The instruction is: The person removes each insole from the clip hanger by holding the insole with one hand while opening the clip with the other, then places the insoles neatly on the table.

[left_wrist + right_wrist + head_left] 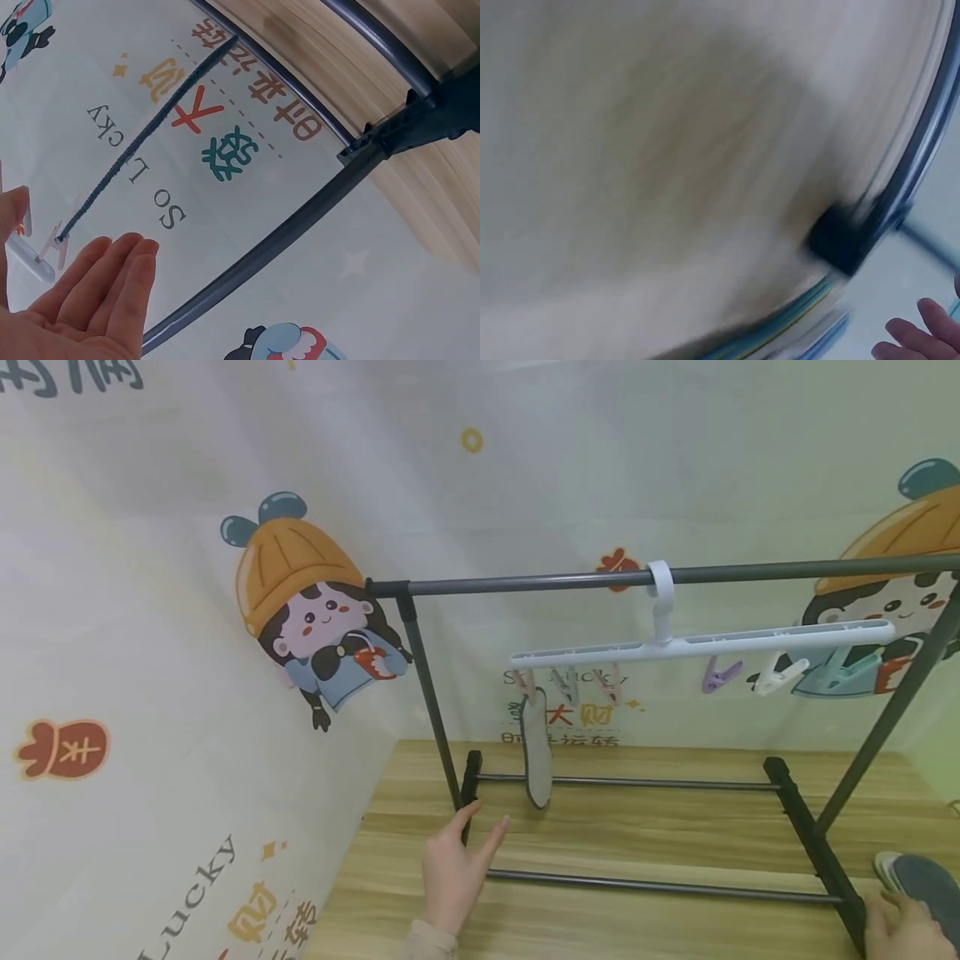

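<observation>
A grey insole (pixel 537 752) with a dark edge hangs upright from a pink clip (pixel 524 683) at the left end of a white clip hanger (pixel 697 646). In the left wrist view the insole (pixel 146 139) shows edge-on as a dark strip. My left hand (pixel 456 870) is below and left of it, thumb and fingers spread, holding nothing. My right hand (pixel 903 927) is low at the right, beside a dark grey, pale-tipped, shoe-like item (pixel 928 889). Its loosely extended fingers (pixel 919 341) show at the corner of the right wrist view.
The hanger hooks over the top rail (pixel 517 583) of a black rack. Other clips, including a purple one (pixel 722 675), hang along the hanger. The rack's lower bars (pixel 660 887) run above a wood-patterned floor (pixel 637 827). A printed sheet (pixel 187 610) covers the wall.
</observation>
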The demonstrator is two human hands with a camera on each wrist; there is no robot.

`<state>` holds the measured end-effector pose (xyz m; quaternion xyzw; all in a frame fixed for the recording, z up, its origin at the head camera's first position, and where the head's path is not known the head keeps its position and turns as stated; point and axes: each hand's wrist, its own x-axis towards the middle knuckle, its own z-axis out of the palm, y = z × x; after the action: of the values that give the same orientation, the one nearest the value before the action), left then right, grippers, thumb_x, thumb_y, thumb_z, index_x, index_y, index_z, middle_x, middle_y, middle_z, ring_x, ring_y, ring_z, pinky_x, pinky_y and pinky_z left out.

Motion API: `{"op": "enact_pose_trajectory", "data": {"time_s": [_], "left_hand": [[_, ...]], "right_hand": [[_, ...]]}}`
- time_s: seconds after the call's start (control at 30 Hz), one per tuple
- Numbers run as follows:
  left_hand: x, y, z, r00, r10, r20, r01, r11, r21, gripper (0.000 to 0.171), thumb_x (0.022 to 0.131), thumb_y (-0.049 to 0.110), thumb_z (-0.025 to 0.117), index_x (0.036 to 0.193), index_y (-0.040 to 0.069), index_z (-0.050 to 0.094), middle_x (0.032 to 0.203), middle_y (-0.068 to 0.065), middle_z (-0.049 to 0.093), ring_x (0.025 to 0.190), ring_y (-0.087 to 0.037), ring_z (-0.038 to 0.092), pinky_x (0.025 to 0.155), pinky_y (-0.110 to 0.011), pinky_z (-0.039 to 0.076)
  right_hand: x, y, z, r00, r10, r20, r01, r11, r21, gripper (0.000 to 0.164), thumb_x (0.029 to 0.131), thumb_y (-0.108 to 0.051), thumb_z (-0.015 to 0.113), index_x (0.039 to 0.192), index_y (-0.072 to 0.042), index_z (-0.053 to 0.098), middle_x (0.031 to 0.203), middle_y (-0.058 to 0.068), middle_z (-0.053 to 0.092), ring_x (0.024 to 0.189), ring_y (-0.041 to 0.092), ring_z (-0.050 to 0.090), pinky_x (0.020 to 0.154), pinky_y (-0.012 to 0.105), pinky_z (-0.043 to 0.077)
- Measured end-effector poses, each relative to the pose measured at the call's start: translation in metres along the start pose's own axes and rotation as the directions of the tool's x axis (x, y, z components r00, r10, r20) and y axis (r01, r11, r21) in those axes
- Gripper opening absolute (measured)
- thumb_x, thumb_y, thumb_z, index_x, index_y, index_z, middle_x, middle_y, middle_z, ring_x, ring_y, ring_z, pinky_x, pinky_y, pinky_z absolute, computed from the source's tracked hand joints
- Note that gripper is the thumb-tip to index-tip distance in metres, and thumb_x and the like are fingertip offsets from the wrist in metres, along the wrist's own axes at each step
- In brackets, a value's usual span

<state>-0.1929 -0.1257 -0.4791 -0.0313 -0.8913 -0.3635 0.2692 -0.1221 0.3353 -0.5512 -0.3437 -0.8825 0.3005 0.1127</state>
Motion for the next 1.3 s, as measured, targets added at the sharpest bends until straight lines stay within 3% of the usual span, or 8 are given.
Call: {"op": "enact_pose_trajectory", "data": {"time_s": [0.2,0.33,0.43,0.63,0.73,0.83,0.97,1.3], "left_hand": [[0.011,-0.001,0.0,0.998,0.052,-0.018,-0.052,0.998,0.026,0.052,0.084,0.044,0.076,0.115,0.003,0.071,0.092,-0.017,0.075,0.036,0.001,0.02,0.039,-0.021,0.035],[0.02,0.002,0.001,0.992,0.118,-0.036,-0.115,0.99,0.077,0.052,0.086,0.048,0.072,0.115,0.005,0.071,0.108,-0.013,0.075,0.054,-0.014,0.065,0.057,-0.03,0.055],[0.028,0.005,0.002,0.991,0.131,-0.019,-0.128,0.986,0.104,0.054,0.087,0.053,0.069,0.116,0.008,0.071,0.111,-0.01,0.074,0.084,-0.027,0.074,0.069,-0.036,0.059],[0.043,0.012,0.002,0.993,0.115,0.018,-0.117,0.989,0.089,0.058,0.089,0.056,0.065,0.121,0.008,0.069,0.112,-0.013,0.073,0.086,-0.028,0.074,0.074,-0.038,0.059],[0.05,0.016,0.003,0.99,0.137,0.015,-0.138,0.987,0.081,0.055,0.089,0.051,0.068,0.12,0.006,0.069,0.101,-0.015,0.075,0.061,-0.017,0.067,0.07,-0.038,0.059],[0.055,0.02,0.005,0.988,0.155,0.023,-0.156,0.985,0.072,0.053,0.09,0.048,0.068,0.12,0.004,0.068,0.099,-0.016,0.076,0.061,-0.017,0.068,0.074,-0.038,0.059],[0.064,0.026,0.007,0.987,0.158,0.038,-0.16,0.985,0.061,0.053,0.092,0.048,0.065,0.121,0.004,0.067,0.108,-0.016,0.074,0.09,-0.031,0.073,0.08,-0.041,0.059],[0.089,0.04,0.01,0.986,0.157,0.063,-0.16,0.986,0.045,0.059,0.094,0.054,0.059,0.129,0.008,0.064,0.118,-0.015,0.071,0.098,-0.031,0.072,0.084,-0.041,0.058]], "right_hand": [[-0.009,-0.05,0.016,0.968,-0.225,0.112,0.229,0.973,-0.02,0.045,0.105,-0.028,0.042,0.129,0.01,0.048,0.125,0.041,0.052,0.104,0.06,0.055,0.074,0.063,0.05],[-0.022,-0.082,0.035,0.929,-0.343,0.137,0.342,0.939,0.03,0.048,0.106,-0.029,0.037,0.133,0.009,0.046,0.134,0.042,0.046,0.106,0.058,0.057,0.075,0.062,0.053],[-0.035,-0.106,0.052,0.9,-0.423,0.103,0.418,0.906,0.069,0.044,0.106,-0.025,0.04,0.133,0.008,0.049,0.134,0.038,0.049,0.108,0.055,0.059,0.08,0.062,0.052],[-0.061,-0.151,0.081,0.844,-0.524,0.114,0.51,0.85,0.134,0.039,0.104,-0.018,0.045,0.132,0.008,0.052,0.134,0.036,0.052,0.099,0.048,0.065,0.076,0.054,0.056],[-0.076,-0.168,0.097,0.816,-0.562,0.134,0.542,0.825,0.16,0.039,0.102,-0.017,0.048,0.131,0.008,0.052,0.135,0.035,0.052,0.098,0.045,0.067,0.075,0.051,0.058],[-0.087,-0.183,0.111,0.789,-0.602,0.124,0.58,0.796,0.171,0.041,0.102,-0.02,0.051,0.133,0.007,0.052,0.137,0.033,0.052,0.106,0.047,0.064,0.086,0.055,0.055],[-0.096,-0.2,0.127,0.747,-0.655,0.109,0.634,0.753,0.179,0.048,0.101,-0.024,0.053,0.136,0.009,0.049,0.139,0.033,0.05,0.122,0.049,0.054,0.097,0.057,0.048],[-0.102,-0.233,0.149,0.677,-0.73,0.093,0.708,0.68,0.189,0.064,0.098,-0.031,0.06,0.144,0.009,0.041,0.146,0.034,0.041,0.137,0.048,0.04,0.111,0.057,0.035]]}}
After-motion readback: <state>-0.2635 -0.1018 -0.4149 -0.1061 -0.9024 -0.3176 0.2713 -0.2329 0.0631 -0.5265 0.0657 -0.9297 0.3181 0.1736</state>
